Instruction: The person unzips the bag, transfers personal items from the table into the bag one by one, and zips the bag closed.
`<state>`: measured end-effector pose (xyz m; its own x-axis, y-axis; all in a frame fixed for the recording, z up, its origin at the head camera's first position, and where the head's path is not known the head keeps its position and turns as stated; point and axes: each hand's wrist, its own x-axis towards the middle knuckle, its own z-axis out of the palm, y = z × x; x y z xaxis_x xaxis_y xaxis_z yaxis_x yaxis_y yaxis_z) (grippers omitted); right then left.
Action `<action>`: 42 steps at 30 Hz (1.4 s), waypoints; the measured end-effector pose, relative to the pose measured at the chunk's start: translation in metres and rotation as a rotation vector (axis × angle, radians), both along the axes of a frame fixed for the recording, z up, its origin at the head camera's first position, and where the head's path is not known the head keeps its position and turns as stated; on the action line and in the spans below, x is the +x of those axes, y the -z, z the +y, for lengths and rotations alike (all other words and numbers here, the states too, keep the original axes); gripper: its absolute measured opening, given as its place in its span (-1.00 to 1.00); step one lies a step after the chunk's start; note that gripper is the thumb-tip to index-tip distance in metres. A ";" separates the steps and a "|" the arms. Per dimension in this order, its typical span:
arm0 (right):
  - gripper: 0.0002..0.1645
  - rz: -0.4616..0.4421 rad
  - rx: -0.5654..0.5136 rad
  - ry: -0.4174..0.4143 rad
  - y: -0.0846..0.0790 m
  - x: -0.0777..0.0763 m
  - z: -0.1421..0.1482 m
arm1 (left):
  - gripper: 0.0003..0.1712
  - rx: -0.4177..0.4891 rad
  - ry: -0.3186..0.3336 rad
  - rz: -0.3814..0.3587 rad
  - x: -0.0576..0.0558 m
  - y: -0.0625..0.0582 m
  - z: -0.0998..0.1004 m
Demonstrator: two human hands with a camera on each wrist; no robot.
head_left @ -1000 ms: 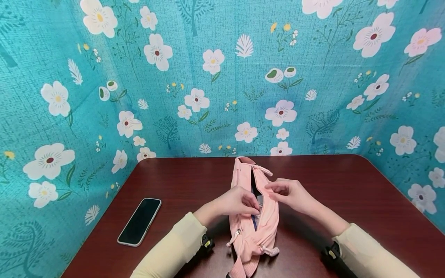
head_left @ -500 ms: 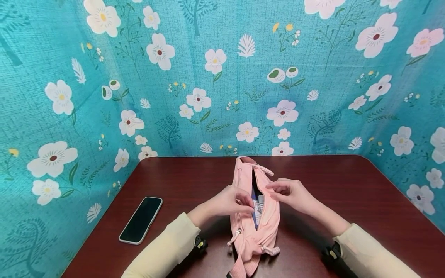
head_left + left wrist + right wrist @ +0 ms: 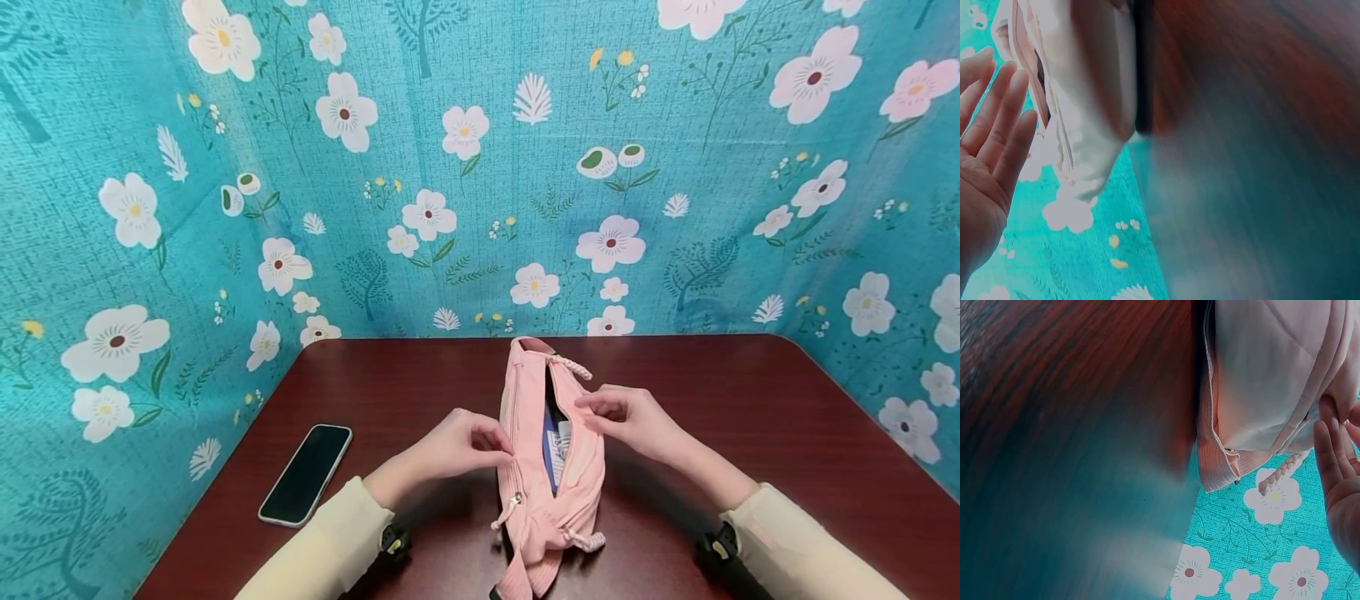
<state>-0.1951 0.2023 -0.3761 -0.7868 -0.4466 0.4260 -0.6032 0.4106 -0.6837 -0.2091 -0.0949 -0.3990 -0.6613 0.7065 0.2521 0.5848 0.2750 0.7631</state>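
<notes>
A pink waist bag point(image 3: 529, 408) stands on the table with its long top zip undone. Inside the slit show a blue-and-white flat item point(image 3: 553, 454) and a pale grey-white thing point(image 3: 564, 432), both partly hidden by the fabric. My right hand point(image 3: 628, 421) pinches the right edge of the opening; the right wrist view has its fingertips point(image 3: 1330, 415) on the cloth. My left hand point(image 3: 467, 443) is at the bag's left side, fingers loosely bent around nothing. In the left wrist view those fingers point(image 3: 1004, 125) stretch out beside the bag.
A phone point(image 3: 306, 475) with a dark screen lies on the dark red-brown table point(image 3: 397, 375) to the left. Braided zip pulls point(image 3: 585, 540) and a strap point(image 3: 517, 577) hang from the bag's near end. A teal flowered cloth point(image 3: 480, 208) hangs behind.
My left hand has drawn back leftward from the bag's opening to its left side, holding nothing, uncovering more of the blue-and-white item. My right hand keeps its pinch on the edge.
</notes>
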 end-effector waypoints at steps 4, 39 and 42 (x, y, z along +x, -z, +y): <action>-0.71 -0.008 0.004 0.002 -0.001 0.000 -0.001 | -0.94 -0.003 -0.034 -0.008 0.003 0.002 -0.016; -0.71 0.000 -0.007 -0.001 0.002 0.000 -0.001 | -0.84 -0.154 -0.433 0.027 0.029 0.008 -0.151; -0.71 0.000 -0.007 0.001 0.003 0.000 -0.001 | -0.82 -0.160 -0.452 0.037 0.032 0.008 -0.160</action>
